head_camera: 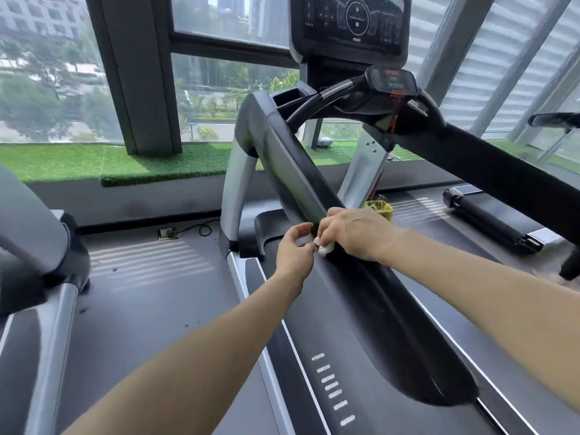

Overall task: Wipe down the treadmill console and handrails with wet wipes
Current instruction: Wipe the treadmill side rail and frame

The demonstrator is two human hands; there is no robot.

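The treadmill's wide black left handrail [370,296] runs from the console area down toward me. Its dark console screen [351,23] stands at the top, with a small control panel [392,80] on the curved front bar below. A crumpled white wet wipe [323,248] sits on the rail about midway. My right hand [354,233] grips the wipe against the rail from above. My left hand [295,249] pinches the wipe's left end at the rail's outer edge. Most of the wipe is hidden under my fingers.
The right handrail [514,180] crosses the upper right. A yellow packet [381,208] lies on the deck near the front upright. Another treadmill [44,246] stands close on the left, and a black roller [489,218] lies on the right. Windows and green turf line the front.
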